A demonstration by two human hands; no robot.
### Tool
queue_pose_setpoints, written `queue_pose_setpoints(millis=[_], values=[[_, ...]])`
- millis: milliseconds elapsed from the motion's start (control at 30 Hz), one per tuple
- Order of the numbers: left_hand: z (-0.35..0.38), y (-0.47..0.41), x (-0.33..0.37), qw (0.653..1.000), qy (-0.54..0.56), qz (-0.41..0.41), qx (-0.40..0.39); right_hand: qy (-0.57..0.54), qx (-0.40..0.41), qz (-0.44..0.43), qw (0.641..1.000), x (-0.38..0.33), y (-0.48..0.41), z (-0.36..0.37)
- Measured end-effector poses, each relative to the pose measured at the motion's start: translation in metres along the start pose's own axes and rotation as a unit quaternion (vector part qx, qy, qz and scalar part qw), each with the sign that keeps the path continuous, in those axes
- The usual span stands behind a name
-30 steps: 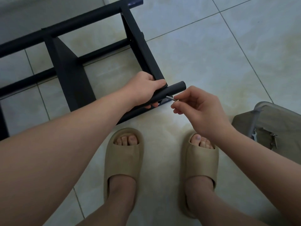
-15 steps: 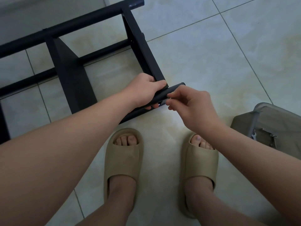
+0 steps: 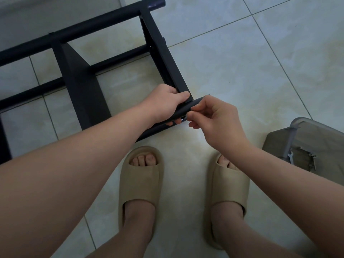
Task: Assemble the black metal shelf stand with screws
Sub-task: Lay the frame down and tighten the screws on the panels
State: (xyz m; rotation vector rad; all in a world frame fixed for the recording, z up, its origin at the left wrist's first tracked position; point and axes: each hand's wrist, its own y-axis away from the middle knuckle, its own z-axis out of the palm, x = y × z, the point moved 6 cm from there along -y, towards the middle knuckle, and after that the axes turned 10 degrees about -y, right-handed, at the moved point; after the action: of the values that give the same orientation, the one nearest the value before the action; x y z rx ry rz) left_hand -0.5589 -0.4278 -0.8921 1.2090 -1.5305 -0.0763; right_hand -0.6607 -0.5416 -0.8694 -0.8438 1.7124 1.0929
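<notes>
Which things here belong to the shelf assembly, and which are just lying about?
Job: black shelf frame; black tube, gripped by left hand; right hand pinching at the tube, what it pinches hidden; small wrench, probably, lying untouched on the grey bin.
Lying about: grey bin; beige slippers, worn.

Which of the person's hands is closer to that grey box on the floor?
Right. The right hand pinches at the end of the black tube, left of the grey box; the left hand grips the tube farther left.
</notes>
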Motion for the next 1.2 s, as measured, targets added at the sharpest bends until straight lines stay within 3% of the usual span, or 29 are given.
queue_pose_setpoints(millis=[200, 333, 700, 900, 1200], values=[[-0.002, -0.001, -0.002, 1.0, 0.012, -0.003, -0.004, -0.034, 0.025, 0.053, 0.998, 0.002, -0.006, -0.004], [-0.002, -0.001, -0.003, 1.0, 0.02, -0.002, -0.004, -0.032, -0.01, 0.052, 0.998, 0.002, -0.01, -0.012], [-0.005, 0.0, -0.006, 0.999, 0.048, 0.005, -0.007, 0.019, -0.014, 0.044, 0.999, 0.0, -0.011, -0.011], [-0.004, 0.001, -0.006, 0.998, 0.053, 0.006, -0.019, 0.105, -0.003, 0.02, 0.994, -0.01, -0.014, -0.013], [-0.005, 0.003, -0.007, 0.996, 0.075, 0.004, -0.038, 0.166, -0.091, 0.018, 0.982, -0.021, -0.024, -0.014]])
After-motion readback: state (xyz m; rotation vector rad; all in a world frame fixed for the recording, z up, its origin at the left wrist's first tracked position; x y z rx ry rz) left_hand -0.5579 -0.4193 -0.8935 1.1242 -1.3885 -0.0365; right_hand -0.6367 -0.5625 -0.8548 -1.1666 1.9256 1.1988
